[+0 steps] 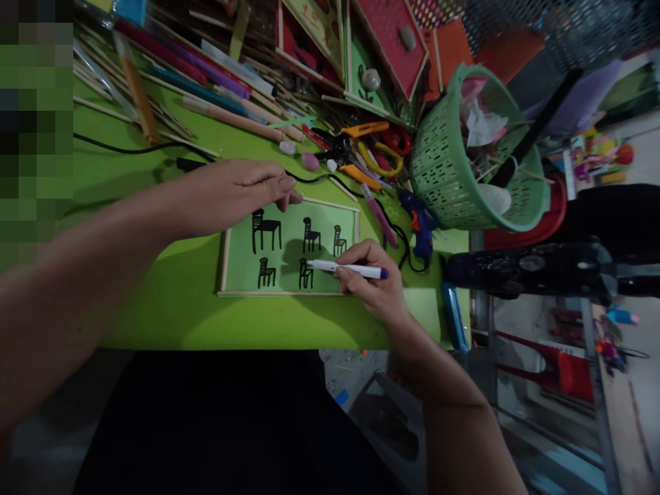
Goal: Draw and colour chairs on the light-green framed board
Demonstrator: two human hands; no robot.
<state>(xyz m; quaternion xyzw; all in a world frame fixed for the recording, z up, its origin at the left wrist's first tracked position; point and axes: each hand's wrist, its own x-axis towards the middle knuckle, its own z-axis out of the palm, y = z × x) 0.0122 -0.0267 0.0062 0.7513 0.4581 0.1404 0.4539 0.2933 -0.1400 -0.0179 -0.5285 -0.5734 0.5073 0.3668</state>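
A green board [289,275] edged with thin wooden sticks lies on the bright green table [170,316]. Several black chair drawings are on it. My right hand [374,278] grips a white marker [355,269] with a purple end, its tip at the lower middle chair drawing [306,273]. Over the board's upper left edge rests my left hand [258,189], palm down with its fingers bent together; whether anything is under the fingertips is hidden.
Behind the board lie pliers [337,146], scissors [384,161], pens and sticks. A blue glue gun [423,227] and its black cord lie right, before a green basket [438,151]. Framed boards [386,41] are stacked at the back.
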